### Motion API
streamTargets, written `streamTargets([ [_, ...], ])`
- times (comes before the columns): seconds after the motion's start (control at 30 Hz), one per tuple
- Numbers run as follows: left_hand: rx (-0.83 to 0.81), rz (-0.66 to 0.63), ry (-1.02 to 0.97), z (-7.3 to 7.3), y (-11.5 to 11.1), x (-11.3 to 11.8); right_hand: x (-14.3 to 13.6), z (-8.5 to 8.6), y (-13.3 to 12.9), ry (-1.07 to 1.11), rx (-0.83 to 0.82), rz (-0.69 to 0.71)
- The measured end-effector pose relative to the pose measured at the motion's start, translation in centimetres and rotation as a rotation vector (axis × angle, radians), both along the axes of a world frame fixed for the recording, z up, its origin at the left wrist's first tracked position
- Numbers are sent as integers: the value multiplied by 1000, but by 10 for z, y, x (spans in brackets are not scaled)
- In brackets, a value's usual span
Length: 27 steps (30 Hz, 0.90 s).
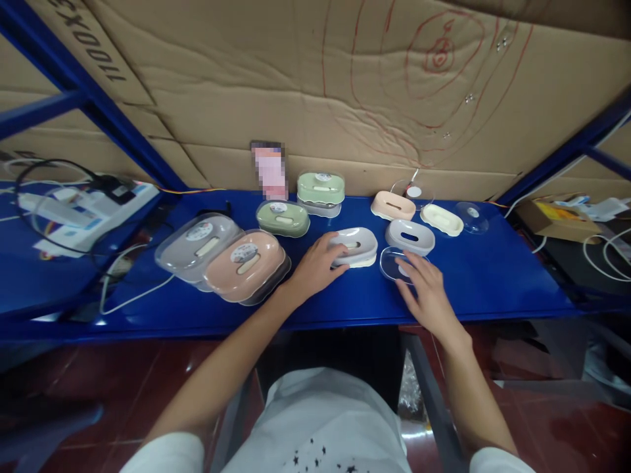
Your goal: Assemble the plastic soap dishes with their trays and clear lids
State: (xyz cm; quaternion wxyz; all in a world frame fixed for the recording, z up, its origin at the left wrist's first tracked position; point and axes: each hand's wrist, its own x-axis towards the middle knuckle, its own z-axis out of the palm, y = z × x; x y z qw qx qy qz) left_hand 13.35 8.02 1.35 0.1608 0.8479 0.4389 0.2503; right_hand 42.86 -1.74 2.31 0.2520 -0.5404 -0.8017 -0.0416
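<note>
My left hand (321, 263) is closed around the left end of a pale grey soap dish (363, 242), which sits on a cream base (363, 263). The thumb is at its near side and the fingers lie over the rim. My right hand (428, 284) reaches over a clear plastic lid (389, 265) with a round label. Its thumb is at the lid's near edge and its fingers at the top, partly hiding the lid. Just behind that lid is a grey slotted tray (411, 238).
A peach tray (393, 205), cream tray (442, 220) and clear lid (472, 217) lie at the back right. Lidded green soap boxes (283, 219), a grey one (197, 244) and a peach one (246, 266) stand left. A phone (270, 171) leans against the cardboard (221, 79).
</note>
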Motion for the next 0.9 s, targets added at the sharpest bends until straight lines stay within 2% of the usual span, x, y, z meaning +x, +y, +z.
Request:
streamTargets([
  [0.1, 13, -54, 31, -1, -17, -9, -35, 4, 14, -67, -38, 138],
  [0.2, 88, -51, 95, -7, -42, -24, -56, -4, 21, -148, -68, 236],
  [0.33, 174, -11, 104, -17, -69, -42, -69, -17, 14, -161, -79, 310],
  [0.43, 121, -36, 5, -20, -76, -49, -66, -12, 9, -132, -83, 344],
  [0.53, 47, 1, -62, -19, -77, -52, -38, 4, 23, -76, -47, 246],
  [0.63, 2, 38, -100, -17, -76, -52, 19, 14, 56, 3, -3, -13],
  [0.7, -1, 58, -126, -18, -75, -53, 59, 13, 80, 29, -55, -110],
  [0.8, -20, 89, -140, -19, -74, -53, 101, 2, 104, 62, -189, -44],
  [0.9, -56, 104, -137, -20, -74, -53, 111, -8, 110, 67, -203, 35],
])
